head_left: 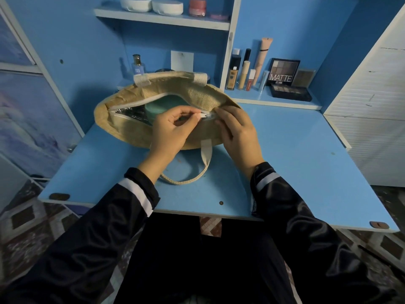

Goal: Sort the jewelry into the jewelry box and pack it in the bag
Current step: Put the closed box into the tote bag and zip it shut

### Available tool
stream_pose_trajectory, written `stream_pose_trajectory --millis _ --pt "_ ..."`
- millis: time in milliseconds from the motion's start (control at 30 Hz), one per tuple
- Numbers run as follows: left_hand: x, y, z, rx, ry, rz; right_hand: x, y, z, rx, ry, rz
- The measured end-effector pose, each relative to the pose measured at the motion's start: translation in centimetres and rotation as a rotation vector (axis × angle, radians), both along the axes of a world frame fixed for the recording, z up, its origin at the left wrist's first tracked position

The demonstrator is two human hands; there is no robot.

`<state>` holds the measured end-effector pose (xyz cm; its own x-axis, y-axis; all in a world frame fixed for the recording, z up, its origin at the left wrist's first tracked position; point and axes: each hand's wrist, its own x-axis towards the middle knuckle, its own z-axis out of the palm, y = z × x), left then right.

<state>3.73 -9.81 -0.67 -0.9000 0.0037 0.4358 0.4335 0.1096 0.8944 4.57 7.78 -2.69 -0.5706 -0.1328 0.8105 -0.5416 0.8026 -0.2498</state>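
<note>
Head view: woven bag (131, 133) lies on the worktop (306, 163), zip part open, teal jewelry box (163, 106) inside, just behind both hands. Left hand (168, 133) pinches the zipper pull (202, 115) between thumb and fingers. Right hand (238, 132), fingers curled, grips the bag's fabric beside the pull

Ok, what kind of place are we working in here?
Probably a home vanity or dressing corner: a blue desk backed by cubbies, holding an eyeshadow palette marked MATTE and a perfume bottle, with white jars on the shelf above.
</note>
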Motion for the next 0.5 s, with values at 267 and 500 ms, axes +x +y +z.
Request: stream_pose_trajectory --millis 267,500 --pt "0.2 -0.1 0.2 -0.014 -0.006 -0.05 -0.2 0.1 0.8 -0.066 -0.042 -0.021" --pt "0.4 -1.0 0.0 0.002 0.027 0.058 -0.8 0.5 1.4 -0.059 -0.021 0.006"
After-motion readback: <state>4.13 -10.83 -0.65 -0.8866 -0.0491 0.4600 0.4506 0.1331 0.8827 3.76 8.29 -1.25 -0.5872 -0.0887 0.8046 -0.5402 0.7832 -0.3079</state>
